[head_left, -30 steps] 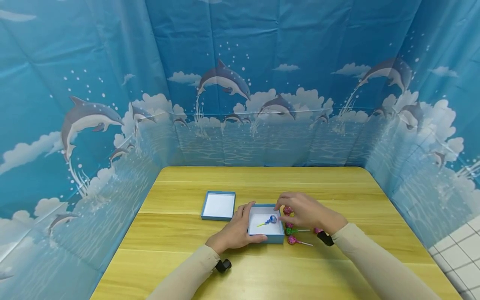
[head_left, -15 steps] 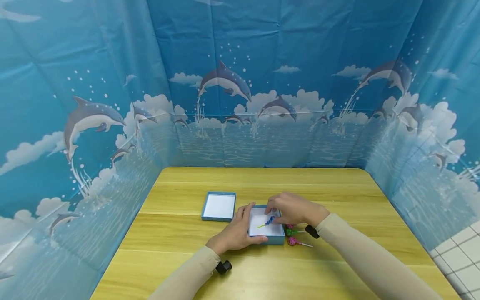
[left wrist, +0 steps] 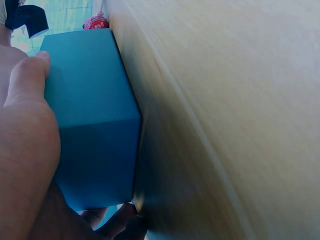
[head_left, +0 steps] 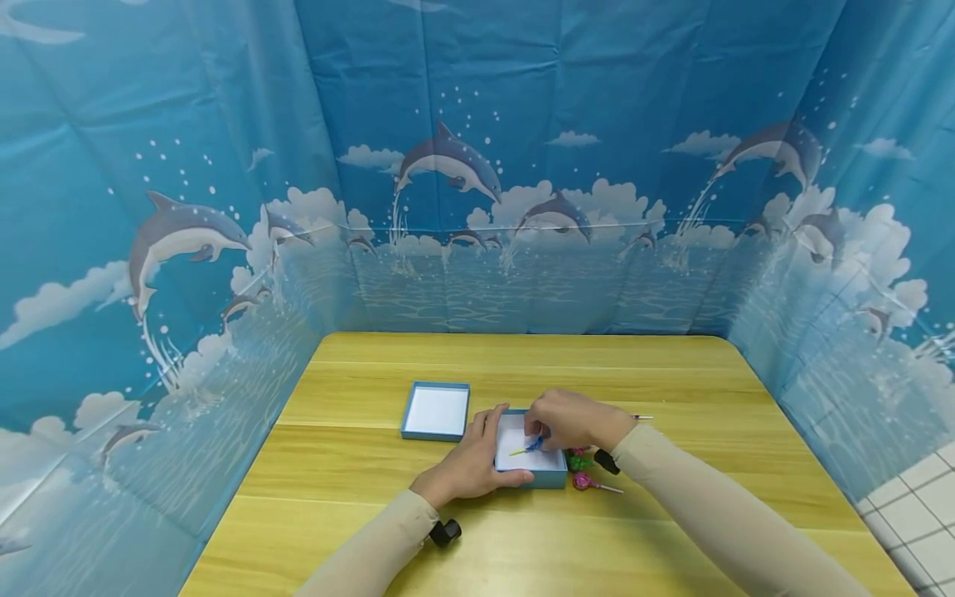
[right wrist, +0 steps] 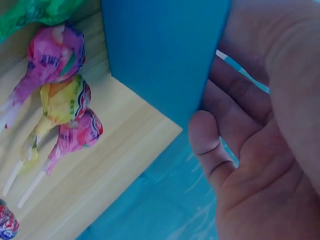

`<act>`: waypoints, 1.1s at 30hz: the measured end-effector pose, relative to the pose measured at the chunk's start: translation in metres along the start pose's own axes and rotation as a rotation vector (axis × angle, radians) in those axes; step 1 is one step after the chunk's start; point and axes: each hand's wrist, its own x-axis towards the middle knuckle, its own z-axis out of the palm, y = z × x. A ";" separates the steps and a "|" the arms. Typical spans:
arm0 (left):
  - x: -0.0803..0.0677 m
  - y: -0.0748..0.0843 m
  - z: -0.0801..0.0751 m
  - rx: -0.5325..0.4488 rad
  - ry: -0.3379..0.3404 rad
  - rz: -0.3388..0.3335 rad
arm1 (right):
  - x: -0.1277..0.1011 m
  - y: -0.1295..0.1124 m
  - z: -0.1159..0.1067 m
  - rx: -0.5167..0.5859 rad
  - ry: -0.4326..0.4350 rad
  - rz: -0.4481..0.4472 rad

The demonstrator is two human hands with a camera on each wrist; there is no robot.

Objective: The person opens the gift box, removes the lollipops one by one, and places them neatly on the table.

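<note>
A blue square box (head_left: 548, 479) with a white inside stands without its lid on the table. My left hand (head_left: 472, 464) grips its left side, the thumb along the front wall, as the left wrist view also shows against the box wall (left wrist: 95, 100). Inside lies a blue-wrapped lollipop (head_left: 533, 446) with a yellow stick. My right hand (head_left: 570, 420) reaches over the right wall, its curled fingers pinching the lollipop's head end, which they mostly cover. In the right wrist view the box wall (right wrist: 160, 55) hides the fingertips.
Right of the box lie several wrapped lollipops: a green one (right wrist: 45, 12), a purple-pink one (right wrist: 57, 52), a yellow one (right wrist: 67, 100) and a pink one (right wrist: 82, 131) among them. The shallow blue lid (head_left: 438, 410) lies left of the box on the wooden table (head_left: 358, 473).
My right hand has moved left and down from above the box's right edge onto the blue lollipop, and its fingers have closed in. The left hand and box stay put.
</note>
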 end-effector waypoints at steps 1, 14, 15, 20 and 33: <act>0.000 0.000 0.000 0.000 0.001 0.002 | 0.001 0.000 0.000 0.003 -0.006 0.000; 0.001 0.001 -0.001 -0.007 0.001 0.003 | 0.017 -0.004 0.002 0.031 -0.056 -0.054; 0.002 0.001 -0.001 -0.004 -0.001 0.002 | 0.017 -0.004 0.002 0.035 -0.060 -0.056; 0.002 0.001 -0.002 -0.006 -0.001 0.004 | 0.018 -0.004 0.001 0.055 -0.076 -0.058; 0.001 0.002 -0.002 -0.019 -0.003 -0.005 | 0.015 -0.002 0.001 0.066 -0.063 -0.064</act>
